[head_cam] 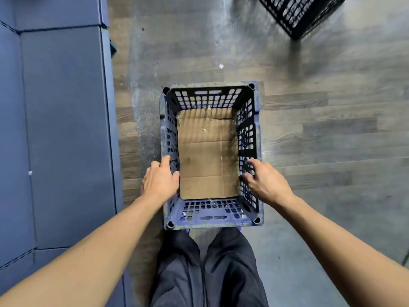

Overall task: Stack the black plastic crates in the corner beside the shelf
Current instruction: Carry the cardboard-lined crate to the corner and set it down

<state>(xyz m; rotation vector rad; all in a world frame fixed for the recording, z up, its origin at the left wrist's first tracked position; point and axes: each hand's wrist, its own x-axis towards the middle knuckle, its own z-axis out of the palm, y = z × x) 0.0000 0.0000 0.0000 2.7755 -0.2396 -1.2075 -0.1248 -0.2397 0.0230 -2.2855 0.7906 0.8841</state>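
Head view: black perforated plastic crate (210, 221) centre frame on wood floor (332, 151), not yet stacked. Left hand (160, 181) grips left rim; right hand (266, 181) splayed on right wall, grip unclear. Second black plastic crate (298, 14) upper right, well apart.

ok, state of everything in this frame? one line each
Black plastic lattice crate: upright, open side up, held at both side walls; lifted or grounded, cannot tell.
Brown cardboard sheet: lying flat on that crate's bottom.
Left hand: grips the left wall, thumb inside.
Right hand: fingers curled over the right wall.
Second black plastic crate: top right, apart, untouched, blurred and cut off.
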